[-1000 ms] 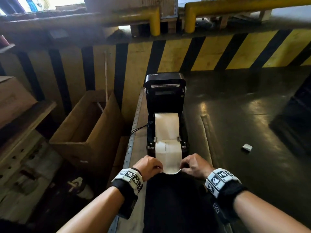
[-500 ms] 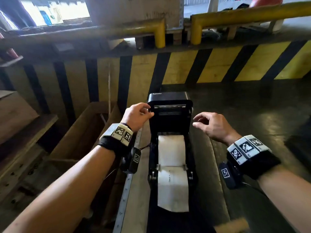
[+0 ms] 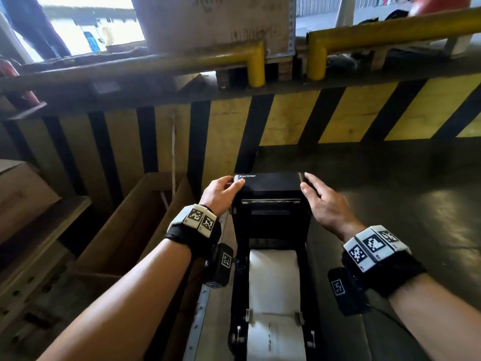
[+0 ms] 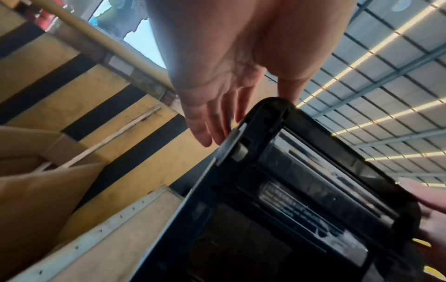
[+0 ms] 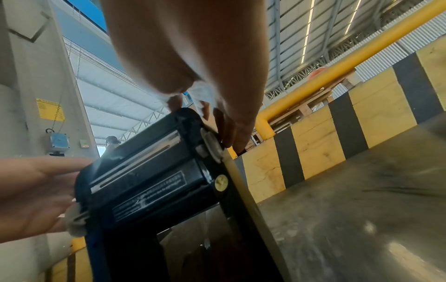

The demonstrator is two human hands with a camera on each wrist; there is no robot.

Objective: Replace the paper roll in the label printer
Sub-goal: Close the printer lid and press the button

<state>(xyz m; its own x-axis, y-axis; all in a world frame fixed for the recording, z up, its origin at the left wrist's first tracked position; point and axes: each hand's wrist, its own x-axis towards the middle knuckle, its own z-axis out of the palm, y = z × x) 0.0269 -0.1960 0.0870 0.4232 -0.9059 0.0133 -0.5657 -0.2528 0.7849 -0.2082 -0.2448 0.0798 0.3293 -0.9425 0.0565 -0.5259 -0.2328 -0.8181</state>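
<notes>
A black label printer stands open on a narrow bench, its lid (image 3: 270, 188) raised upright and marked Xprinter. White label paper (image 3: 273, 280) runs from the roll bay forward under two small guides. My left hand (image 3: 223, 190) holds the lid's top left corner, thumb on top and fingers (image 4: 210, 118) along the side by a grey latch. At the top right corner my right hand (image 3: 322, 201) holds the lid, thumb on its front and fingers (image 5: 224, 122) down the side. The lid's underside (image 4: 301, 171) (image 5: 149, 171) shows the print head and a label.
An open cardboard box (image 3: 130, 230) stands left of the bench. A yellow and black striped wall (image 3: 286, 118) rises behind the printer, with yellow rails (image 3: 390, 32) on top. Dark floor (image 3: 416, 204) spreads to the right. A metal strip (image 3: 200, 308) edges the bench.
Both hands left the paper's front end and rose to the lid. The left reached it first; the right has now closed onto the right corner.
</notes>
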